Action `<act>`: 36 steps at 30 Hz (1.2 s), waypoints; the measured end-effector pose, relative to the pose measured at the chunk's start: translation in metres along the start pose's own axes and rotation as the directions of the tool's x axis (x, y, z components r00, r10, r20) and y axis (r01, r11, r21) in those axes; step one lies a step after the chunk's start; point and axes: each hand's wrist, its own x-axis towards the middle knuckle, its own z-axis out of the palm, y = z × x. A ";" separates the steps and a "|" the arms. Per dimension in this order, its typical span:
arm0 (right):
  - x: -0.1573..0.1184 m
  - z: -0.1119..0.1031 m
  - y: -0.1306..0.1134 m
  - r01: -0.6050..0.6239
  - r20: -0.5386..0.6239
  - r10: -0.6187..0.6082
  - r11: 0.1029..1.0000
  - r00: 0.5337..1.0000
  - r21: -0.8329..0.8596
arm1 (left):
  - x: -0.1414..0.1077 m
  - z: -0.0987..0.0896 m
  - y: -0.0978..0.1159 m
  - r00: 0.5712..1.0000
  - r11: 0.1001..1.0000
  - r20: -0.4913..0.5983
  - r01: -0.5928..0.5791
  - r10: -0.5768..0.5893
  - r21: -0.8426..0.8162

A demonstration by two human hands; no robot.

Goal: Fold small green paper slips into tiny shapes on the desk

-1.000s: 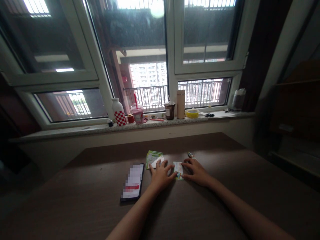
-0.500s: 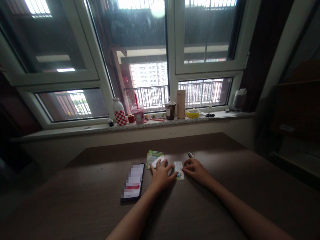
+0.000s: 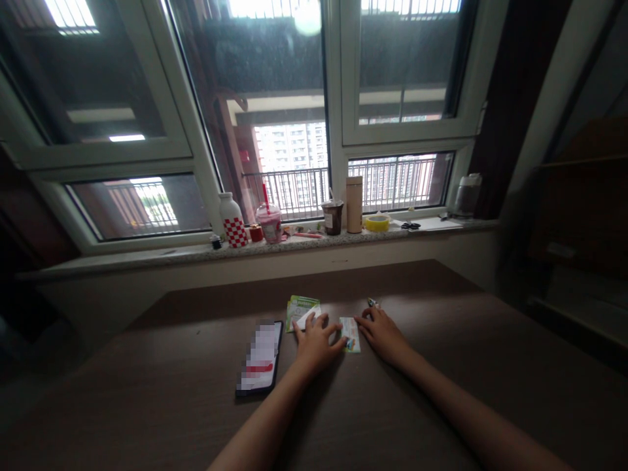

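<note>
A small printed card [image 3: 350,335], white with green and blue print, lies on the table between my hands. My left hand [image 3: 314,341] has its fingers spread, with the thumb and a fingertip at the card's left edge. The outer fingers of that hand reach over a white slip [image 3: 309,318] on a pile of green printed cards [image 3: 300,303]. My right hand [image 3: 385,335] has its fingertips closed together at the card's upper right corner. Just beyond its knuckles is a small colourful object [image 3: 372,303], partly hidden.
A phone [image 3: 260,360] with a blurred screen lies left of my left hand. Along the windowsill [image 3: 196,254] stand a checkered bottle [image 3: 234,222], a pink drink cup [image 3: 269,224], a dark cup [image 3: 333,217], a tan flask [image 3: 354,204], yellow tape [image 3: 377,224] and scissors [image 3: 410,226].
The fingertips of my right hand have drawn together and shifted up to the card's upper right corner. My left hand and the card stay nearly in place.
</note>
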 end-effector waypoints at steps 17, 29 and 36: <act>0.001 0.010 0.013 0.287 -0.084 -0.274 0.923 0.958 0.257 | -0.001 0.002 -0.003 0.998 0.999 -0.059 -0.004 0.002 -0.039; -0.001 0.005 0.013 0.239 -0.075 -0.227 0.928 0.971 0.287 | 0.001 -0.001 -0.004 0.997 0.991 -0.066 -0.057 0.049 -0.118; -0.001 0.003 0.014 0.339 -0.096 -0.328 0.930 0.940 0.139 | 0.002 -0.002 -0.002 0.996 0.989 -0.051 -0.073 0.067 -0.129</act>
